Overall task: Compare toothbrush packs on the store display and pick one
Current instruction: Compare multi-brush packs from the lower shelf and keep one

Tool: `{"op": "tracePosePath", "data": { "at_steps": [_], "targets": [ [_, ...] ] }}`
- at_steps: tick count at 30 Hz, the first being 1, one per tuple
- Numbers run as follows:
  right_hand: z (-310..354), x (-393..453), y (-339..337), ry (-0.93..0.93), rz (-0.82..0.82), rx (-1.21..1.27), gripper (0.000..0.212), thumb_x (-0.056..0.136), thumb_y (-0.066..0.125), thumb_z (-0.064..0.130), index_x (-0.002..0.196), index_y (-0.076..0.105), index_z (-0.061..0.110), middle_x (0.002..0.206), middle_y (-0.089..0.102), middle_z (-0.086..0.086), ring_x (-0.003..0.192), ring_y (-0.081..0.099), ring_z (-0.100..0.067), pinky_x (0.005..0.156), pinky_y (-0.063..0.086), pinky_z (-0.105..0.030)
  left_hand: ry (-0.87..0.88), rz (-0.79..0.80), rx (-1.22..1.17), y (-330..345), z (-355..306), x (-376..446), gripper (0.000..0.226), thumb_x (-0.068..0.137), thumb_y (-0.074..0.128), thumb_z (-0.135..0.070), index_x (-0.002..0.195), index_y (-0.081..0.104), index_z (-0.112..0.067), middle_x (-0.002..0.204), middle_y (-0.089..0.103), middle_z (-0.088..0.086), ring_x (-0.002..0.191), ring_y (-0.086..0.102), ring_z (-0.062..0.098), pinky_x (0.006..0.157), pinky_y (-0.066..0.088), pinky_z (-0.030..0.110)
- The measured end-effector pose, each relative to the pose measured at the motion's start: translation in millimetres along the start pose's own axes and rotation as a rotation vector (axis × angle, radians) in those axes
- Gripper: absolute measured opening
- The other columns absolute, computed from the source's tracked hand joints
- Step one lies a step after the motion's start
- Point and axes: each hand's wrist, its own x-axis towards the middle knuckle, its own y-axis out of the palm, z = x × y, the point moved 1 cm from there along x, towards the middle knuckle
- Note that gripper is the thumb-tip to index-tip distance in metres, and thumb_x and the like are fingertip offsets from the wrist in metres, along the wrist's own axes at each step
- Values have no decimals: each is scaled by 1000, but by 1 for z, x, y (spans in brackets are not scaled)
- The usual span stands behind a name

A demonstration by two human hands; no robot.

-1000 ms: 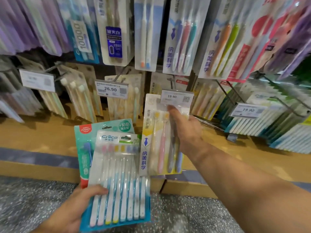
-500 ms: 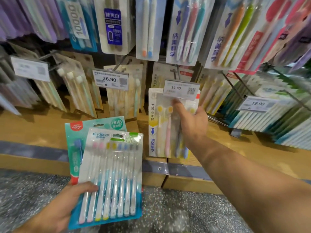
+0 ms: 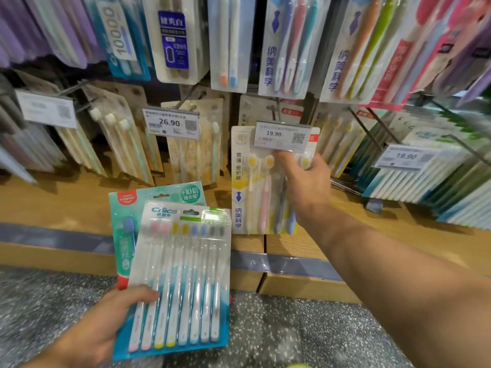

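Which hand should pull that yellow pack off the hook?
The right hand. It already has a grip on the yellow pack under the 19.90 price tag. The left hand is busy holding two packs.

Shelf fittings, price tags and floor

A white price tag reading 26.90 (image 3: 170, 123) hangs at ten o'clock, a blurred white tag (image 3: 47, 109) farther left; a long wooden shelf ledge (image 3: 53, 205) with a grey strip (image 3: 287, 264) crosses centre; speckled grey floor (image 3: 279, 333) fills six o'clock.
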Motion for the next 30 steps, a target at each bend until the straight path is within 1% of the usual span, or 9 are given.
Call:
{"op": "tracePosePath", "data": {
  "at_steps": [3, 6, 9, 11, 13, 16, 18, 25, 30],
  "targets": [
    [2, 2, 4, 12, -15, 8, 49, 65, 77, 70, 95, 69, 33, 96, 77, 9, 96, 73, -15, 92, 59, -49, -56, 40, -37, -2, -3, 1, 41, 77, 57, 9, 118, 61, 4, 90, 73, 37, 65, 75, 47, 48, 61, 49],
    [0, 2, 5, 39, -30, 47, 49, 66, 77, 69, 98, 66, 34, 100, 75, 9, 99, 71, -15, 94, 58, -49, -109, 46, -40, -7, -3, 0, 49, 79, 57, 6, 129, 58, 5, 108, 68, 43, 80, 73, 55, 68, 63, 60],
    [0, 4, 6, 36, -39, 44, 39, 73, 79, 63, 95, 63, 35, 101, 74, 10, 100, 69, -14, 94, 57, -47, -125, 69, -53, -10, -4, 2, 46, 81, 55, 7, 128, 58, 5, 111, 65, 46, 86, 71, 60, 74, 60, 68],
    [0, 6, 6, 32, -49, 33, 33, 77, 79, 60, 92, 61, 37, 100, 72, 10, 99, 66, -13, 92, 56, -45, -129, 61, -44, -12, -4, 2, 48, 80, 55, 7, 129, 57, 6, 112, 65, 47, 92, 69, 62, 91, 53, 70],
    [0, 7, 6, 32, -50, 29, 33, 76, 79, 60, 91, 61, 37, 100, 71, 10, 98, 65, -12, 89, 55, -43, -124, 55, -36, -12, -4, 4, 50, 80, 56, 7, 130, 57, 6, 113, 65, 46, 93, 69, 62, 98, 49, 67],
    [0, 10, 8, 38, -45, 15, 28, 79, 79, 54, 90, 60, 36, 97, 71, 8, 95, 65, -14, 80, 51, -37, -99, 92, -31, -13, -5, 5, 48, 78, 55, 7, 126, 59, 8, 106, 67, 46, 80, 72, 58, 71, 62, 63],
    [-1, 13, 9, 55, -63, 14, 25, 81, 77, 50, 89, 59, 35, 95, 70, 7, 94, 65, -15, 80, 52, -37, -90, 126, -47, -14, -5, 7, 47, 78, 55, 8, 124, 59, 8, 103, 67, 46, 75, 73, 57, 59, 62, 61],
    [0, 9, 9, 4, -17, -28, 27, 79, 79, 55, 90, 63, 36, 98, 72, 9, 95, 66, -12, 84, 53, -37, -45, 162, -59, -11, -9, 7, 40, 73, 55, 9, 113, 61, 5, 85, 71, 40, 61, 73, 49, 45, 60, 51],
    [0, 8, 6, -14, -24, -50, 27, 82, 78, 57, 90, 63, 37, 96, 71, 10, 94, 65, -11, 85, 55, -38, -44, 170, -55, -9, -8, 7, 42, 75, 55, 8, 116, 61, 2, 91, 70, 42, 63, 73, 51, 49, 61, 56]
  ]
}}
